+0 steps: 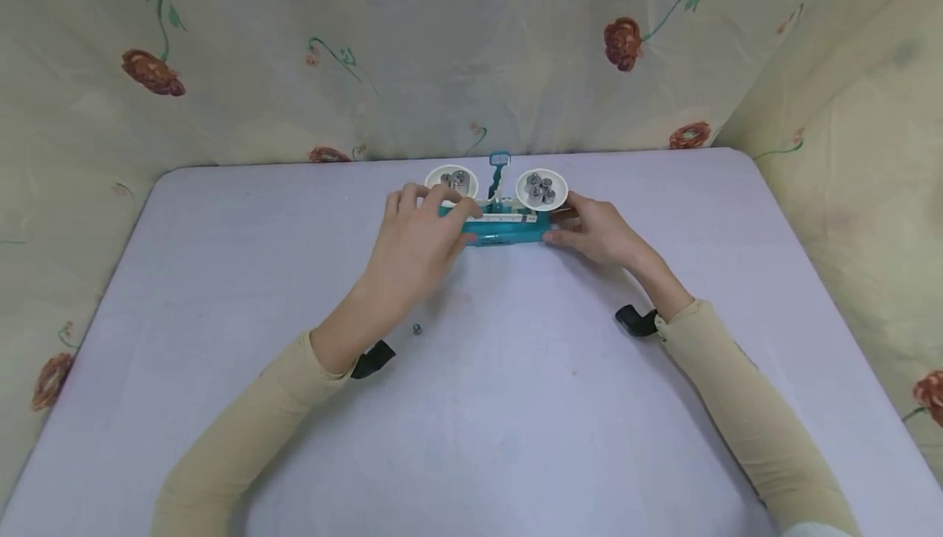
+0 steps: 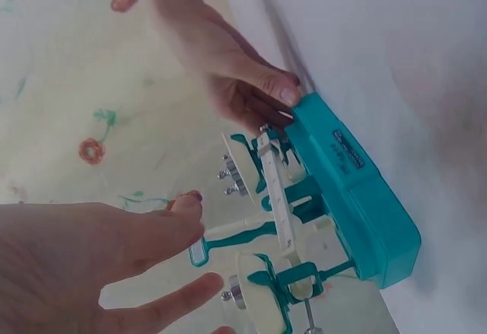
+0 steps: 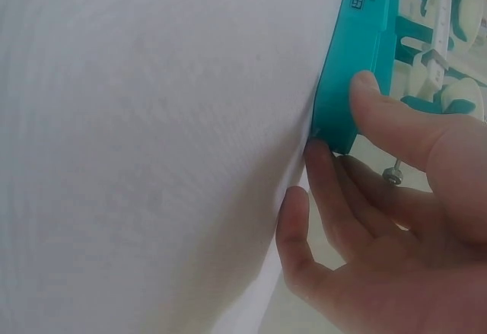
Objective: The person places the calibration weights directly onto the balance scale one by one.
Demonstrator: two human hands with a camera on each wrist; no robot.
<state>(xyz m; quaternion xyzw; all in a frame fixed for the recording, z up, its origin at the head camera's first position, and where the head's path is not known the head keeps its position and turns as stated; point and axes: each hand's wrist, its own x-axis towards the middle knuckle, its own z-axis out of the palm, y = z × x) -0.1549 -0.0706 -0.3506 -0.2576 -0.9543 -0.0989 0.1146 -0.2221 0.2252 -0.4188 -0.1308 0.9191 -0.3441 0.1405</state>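
Note:
A teal and white balance scale (image 1: 508,233) stands near the far edge of the table. Its left pan (image 1: 440,171) holds a few metal weights (image 1: 459,178); in the right pan (image 1: 562,193) sit several more weights (image 1: 541,190). My right hand (image 1: 600,230) grips the right end of the base, its thumb (image 3: 373,94) on one face and fingers curled at the end. Over the left side of the scale, my left hand (image 1: 421,242) reaches with spread fingers and nothing between them. A white beam (image 2: 278,189) with a printed ruler runs across the front of the scale.
One small metal weight (image 1: 417,329) lies on the white table (image 1: 501,422), near my left wrist. Black wrist mounts (image 1: 374,359) show beside both sleeves. Behind the table hangs a flowered curtain (image 1: 471,54).

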